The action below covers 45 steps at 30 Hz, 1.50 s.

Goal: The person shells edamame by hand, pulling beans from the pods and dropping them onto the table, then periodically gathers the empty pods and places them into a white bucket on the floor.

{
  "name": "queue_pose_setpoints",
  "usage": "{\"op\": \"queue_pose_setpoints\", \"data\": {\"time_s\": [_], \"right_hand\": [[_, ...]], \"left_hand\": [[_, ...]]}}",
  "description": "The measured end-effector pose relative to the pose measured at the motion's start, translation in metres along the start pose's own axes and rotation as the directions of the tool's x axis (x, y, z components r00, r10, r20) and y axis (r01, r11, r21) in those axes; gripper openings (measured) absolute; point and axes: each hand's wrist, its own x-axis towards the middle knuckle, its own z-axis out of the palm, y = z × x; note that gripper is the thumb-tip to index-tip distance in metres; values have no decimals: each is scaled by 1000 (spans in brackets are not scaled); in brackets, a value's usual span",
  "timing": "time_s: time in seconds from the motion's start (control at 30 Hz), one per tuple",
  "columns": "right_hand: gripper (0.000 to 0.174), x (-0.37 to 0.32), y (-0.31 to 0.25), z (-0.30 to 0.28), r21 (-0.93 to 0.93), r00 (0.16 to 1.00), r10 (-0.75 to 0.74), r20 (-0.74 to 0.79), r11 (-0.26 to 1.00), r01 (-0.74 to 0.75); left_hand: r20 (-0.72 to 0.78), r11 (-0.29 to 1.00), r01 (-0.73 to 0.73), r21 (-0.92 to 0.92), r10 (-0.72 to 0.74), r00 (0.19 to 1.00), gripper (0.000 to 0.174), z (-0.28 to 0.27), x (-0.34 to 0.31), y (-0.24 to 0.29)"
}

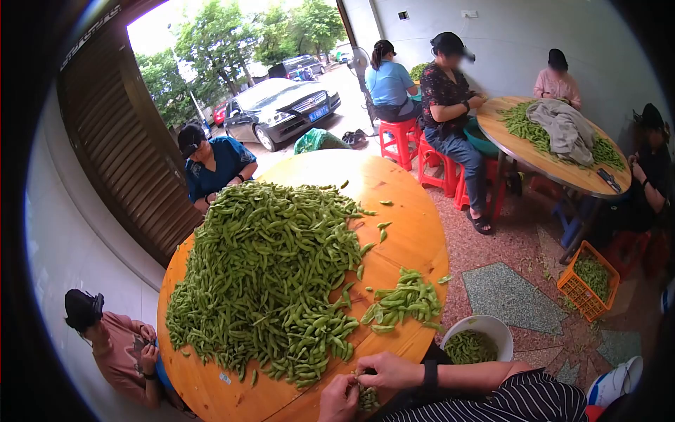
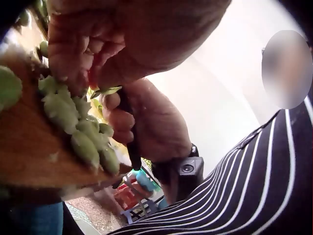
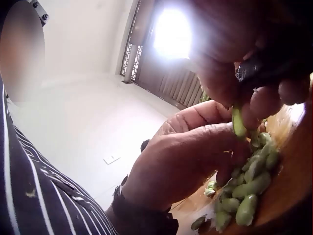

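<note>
My left hand (image 1: 339, 399) and right hand (image 1: 390, 369) meet at the table's near edge. Between left thumb and fingers, a green soybean pod (image 3: 238, 121) is pinched, shown in the right wrist view. My right hand grips a slim black tool (image 3: 254, 66) against its fingers, its tip right by the pod; fingers hide most of it, so I cannot tell its kind. Beneath both hands lies a small cluster of pods (image 2: 61, 110) on the wooden table (image 1: 394, 176). Beyond them rises a big heap of soybean pods (image 1: 267, 267), with a smaller pile (image 1: 408, 302) to its right.
A white bucket (image 1: 508, 337) holding pods stands on the floor right of the table. Two people (image 1: 218, 158) (image 1: 116, 344) sit around this table. Farther right are another round table (image 1: 503, 116), red stools (image 1: 399, 133) and an orange crate (image 1: 573, 292). A car (image 1: 274, 105) is parked outside.
</note>
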Motion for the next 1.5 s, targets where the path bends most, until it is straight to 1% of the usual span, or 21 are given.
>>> {"op": "queue_pose_setpoints", "data": {"time_s": [0.1, 0.17, 0.2, 0.27, 0.3, 0.33, 0.37, 0.43, 0.57, 0.7, 0.77, 0.87, 0.97, 1.03, 1.1, 1.2, 1.3, 1.37, 1.43, 1.47, 1.5], "right_hand": [[24, 3, -6, -18, -1, 1000, 12, -3, 1000, -12], [20, 7, -13, -37, -194, 982, 18, -187, 979, -55], [20, 10, -17, -48, -194, 982, 19, -188, 979, -56], [20, 15, -22, -65, -430, 945, -16, -328, 893, -134], [20, 16, -21, -69, -432, 946, -16, -324, 892, -133], [24, 18, -18, -72, -518, 913, -68, -402, 840, -165], [29, 18, -17, -73, -593, 874, -129, -469, 779, -204], [34, 16, -21, -73, -615, 873, -148, -465, 764, -198], [33, 9, -23, -60, -570, 896, -107, -431, 803, -178], [31, 9, -14, -56, -597, 924, -84, -373, 784, -169], [29, 10, -12, -57, -602, 922, -104, -373, 783, -155], [20, 13, -1, -62, -608, 898, -157, -410, 781, -141], [14, 12, 0, -69, -589, 887, -197, -417, 802, -99], [16, 10, -9, -71, -544, 902, -208, -379, 839, -35], [17, 6, -18, -67, -492, 924, -175, -340, 871, -17], [19, 6, -18, -63, -433, 944, -138, -301, 901, -7], [15, 4, -12, -44, -344, 944, -86, -319, 938, -31], [13, 3, -21, -39, -326, 963, -10, -268, 942, -81], [14, 2, -30, -32, -174, 991, 84, -107, 980, -102], [17, 1, -24, -25, -146, 995, 45, -86, 988, -57], [17, 1, -22, -20, -143, 995, 54, -85, 988, -66]], "left_hand": [[66, 999, -18, 37, 15, 998, 16, -1, 2, 3], [57, 996, 4, 88, -9, 998, 19, -1, 9, 7], [45, 990, 26, 140, -32, 998, 21, -2, 15, 9], [37, 981, -6, 194, -1, 999, 24, -5, 32, 12], [28, 968, -36, 247, 30, 999, 27, -6, 39, 11], [61, 951, -27, 309, 9, 998, 37, -7, 43, 6], [55, 952, -22, 306, 6, 998, 37, -6, 45, 3], [56, 893, -52, 447, 31, 998, 40, -3, 49, -2], [58, 834, -19, 551, -16, 998, 27, -4, 48, 3], [72, 822, -8, 570, -41, 997, 21, -7, 45, 6], [24, 869, 4, 494, -18, 1000, 20, -9, 44, -7], [-38, 906, 135, 400, -130, 991, 22, -18, 42, -3], [-61, 881, 161, 445, -150, 987, 21, -19, 36, -9], [-17, 861, 100, 499, -105, 994, 21, -20, 33, -11], [-43, 893, 67, 444, -53, 998, 16, -21, 31, -13], [-70, 915, 111, 388, -91, 993, 15, -24, 29, -8], [-67, 901, 93, 424, -71, 995, 14, -28, 29, -2], [-104, 933, 81, 351, -47, 993, 13, -27, 28, -3], [-136, 960, 64, 274, -27, 990, 12, -26, 24, -4], [-125, 973, 226, -36, -229, 965, 12, -24, 20, -4], [-52, 865, 374, -335, -413, 909, 13, -23, 17, -4]]}}
